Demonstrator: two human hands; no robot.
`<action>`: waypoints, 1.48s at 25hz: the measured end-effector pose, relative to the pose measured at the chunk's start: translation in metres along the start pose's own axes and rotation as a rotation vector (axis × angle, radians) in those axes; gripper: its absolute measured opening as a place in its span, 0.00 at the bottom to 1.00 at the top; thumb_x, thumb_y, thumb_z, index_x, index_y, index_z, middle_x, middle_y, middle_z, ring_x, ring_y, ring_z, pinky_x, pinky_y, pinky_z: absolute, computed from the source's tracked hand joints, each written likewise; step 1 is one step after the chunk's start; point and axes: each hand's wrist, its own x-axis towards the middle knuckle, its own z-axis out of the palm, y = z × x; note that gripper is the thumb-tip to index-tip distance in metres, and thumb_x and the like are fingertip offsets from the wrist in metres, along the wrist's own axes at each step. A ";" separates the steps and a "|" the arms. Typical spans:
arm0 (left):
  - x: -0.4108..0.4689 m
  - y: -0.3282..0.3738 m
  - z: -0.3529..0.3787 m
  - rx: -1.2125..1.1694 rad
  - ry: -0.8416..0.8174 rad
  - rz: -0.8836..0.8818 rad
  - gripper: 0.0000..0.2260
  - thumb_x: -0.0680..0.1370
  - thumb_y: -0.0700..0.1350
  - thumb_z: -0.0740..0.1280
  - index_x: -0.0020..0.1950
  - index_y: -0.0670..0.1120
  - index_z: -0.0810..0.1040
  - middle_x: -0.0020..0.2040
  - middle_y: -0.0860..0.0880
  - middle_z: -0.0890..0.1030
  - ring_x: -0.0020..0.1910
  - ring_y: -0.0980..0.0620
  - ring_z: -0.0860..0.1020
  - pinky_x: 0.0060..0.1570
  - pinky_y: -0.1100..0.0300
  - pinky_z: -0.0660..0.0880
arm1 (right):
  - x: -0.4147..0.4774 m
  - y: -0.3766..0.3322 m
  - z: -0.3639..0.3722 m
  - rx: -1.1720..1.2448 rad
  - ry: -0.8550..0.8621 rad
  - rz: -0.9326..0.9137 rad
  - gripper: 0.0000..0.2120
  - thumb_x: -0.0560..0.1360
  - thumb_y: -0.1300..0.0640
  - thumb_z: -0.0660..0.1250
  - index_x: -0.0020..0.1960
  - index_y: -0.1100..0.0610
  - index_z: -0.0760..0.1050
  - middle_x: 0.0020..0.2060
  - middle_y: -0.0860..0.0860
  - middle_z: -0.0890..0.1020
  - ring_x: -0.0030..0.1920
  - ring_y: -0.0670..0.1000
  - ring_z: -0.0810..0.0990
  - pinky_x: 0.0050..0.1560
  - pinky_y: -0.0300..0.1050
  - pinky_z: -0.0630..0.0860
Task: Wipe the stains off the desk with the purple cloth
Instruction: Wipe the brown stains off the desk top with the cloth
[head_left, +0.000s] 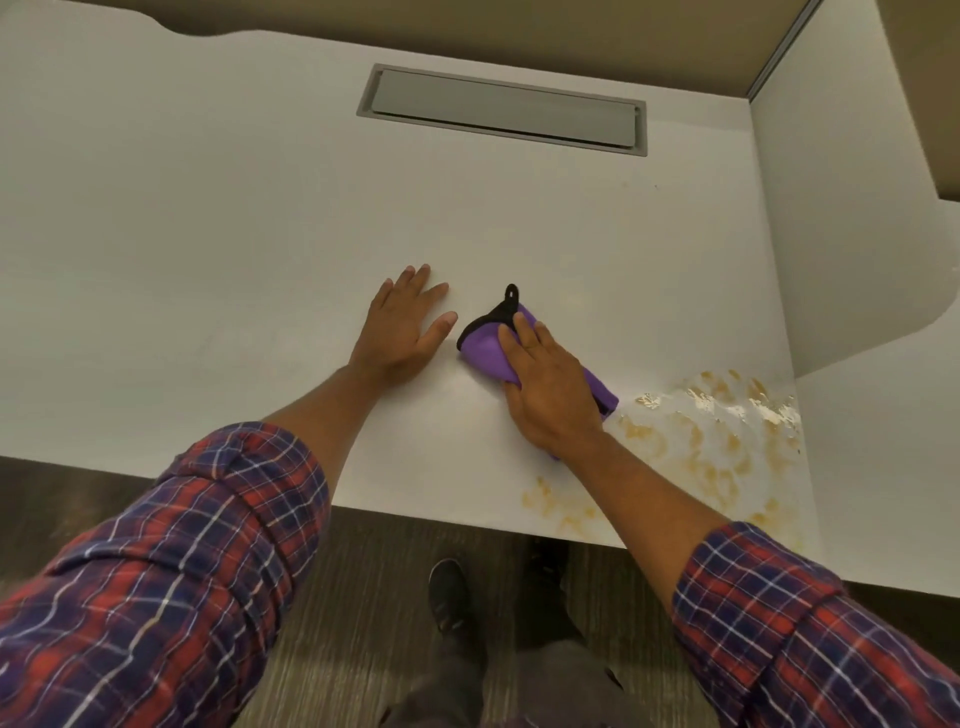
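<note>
The purple cloth (485, 349), edged in black with a black hanging loop, lies folded on the white desk (208, 249). My right hand (550, 389) presses flat on top of it, fingers pointing up-left, hiding most of the cloth. My left hand (402, 325) rests palm down on the bare desk just left of the cloth, fingers spread, holding nothing. Yellow-brown stains (711, 441) smear the desk to the right of the cloth and down to the front edge, with wet glossy patches at their far side.
A grey cable hatch (501, 109) is set into the desk at the back. A white side panel (831, 208) bounds the desk on the right. Below the desk's front edge are my shoes (447, 592) and the carpet.
</note>
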 end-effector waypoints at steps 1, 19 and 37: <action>0.000 0.000 -0.002 -0.031 -0.029 -0.013 0.36 0.81 0.66 0.48 0.83 0.48 0.65 0.86 0.46 0.57 0.86 0.48 0.50 0.83 0.50 0.43 | -0.004 -0.008 0.004 0.009 -0.007 -0.010 0.31 0.81 0.54 0.60 0.84 0.55 0.58 0.83 0.56 0.59 0.83 0.61 0.58 0.81 0.59 0.61; -0.007 0.016 -0.040 -0.012 -0.353 0.011 0.25 0.90 0.51 0.45 0.82 0.38 0.59 0.85 0.37 0.52 0.85 0.40 0.47 0.81 0.45 0.41 | -0.111 -0.147 0.059 0.266 -0.197 -0.234 0.31 0.84 0.51 0.61 0.85 0.50 0.54 0.84 0.51 0.59 0.84 0.53 0.55 0.83 0.53 0.48; 0.006 0.003 -0.037 -0.048 -0.474 -0.064 0.32 0.87 0.62 0.45 0.87 0.47 0.45 0.87 0.48 0.40 0.85 0.49 0.37 0.82 0.49 0.35 | -0.117 -0.154 0.030 0.376 -0.253 -0.140 0.30 0.86 0.55 0.59 0.85 0.52 0.53 0.84 0.53 0.58 0.83 0.54 0.55 0.84 0.53 0.46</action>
